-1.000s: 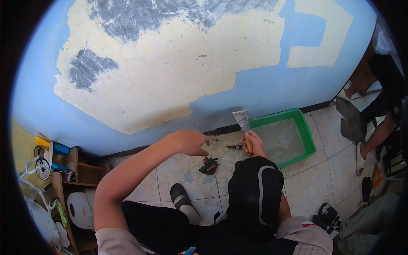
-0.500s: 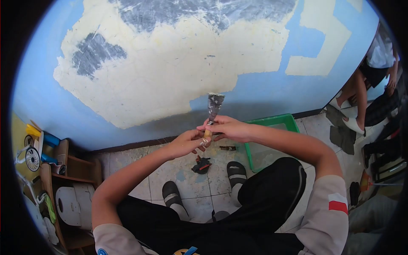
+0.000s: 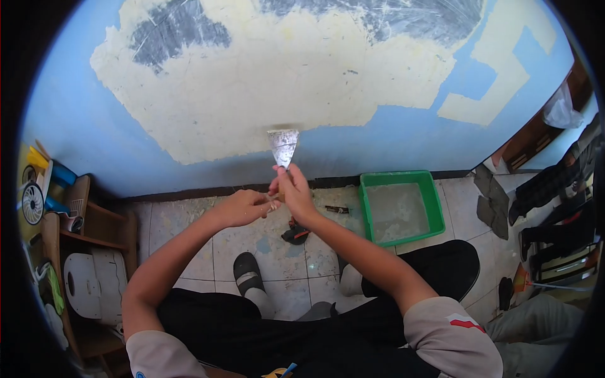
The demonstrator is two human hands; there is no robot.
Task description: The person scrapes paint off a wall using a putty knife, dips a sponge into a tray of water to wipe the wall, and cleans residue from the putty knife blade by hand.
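Note:
A putty knife [image 3: 283,148] points up toward the wall, its metal blade speckled with pale residue. My right hand [image 3: 295,194] is closed around its handle, which the fingers mostly hide. Just left of it, my left hand [image 3: 242,208] hovers apart from the knife, fingers loosely stretched, with whitish flecks on the fingertips. Ahead is the wall [image 3: 252,94], its blue paint scraped off over a large cream area with grey patches above. The blade's top edge is close to the wall; whether it touches I cannot tell.
A green plastic tub [image 3: 439,220] stands on the tiled floor to the right. A dark object [image 3: 293,234] and a small brown piece [image 3: 337,209] lie below my hands. Wooden shelving [image 3: 104,239] is at left; other people's legs [image 3: 548,183] are at right.
My left hand has come away from the putty knife's handle. My right hand now holds the knife alone, its blade face turned more toward me. The view has shifted.

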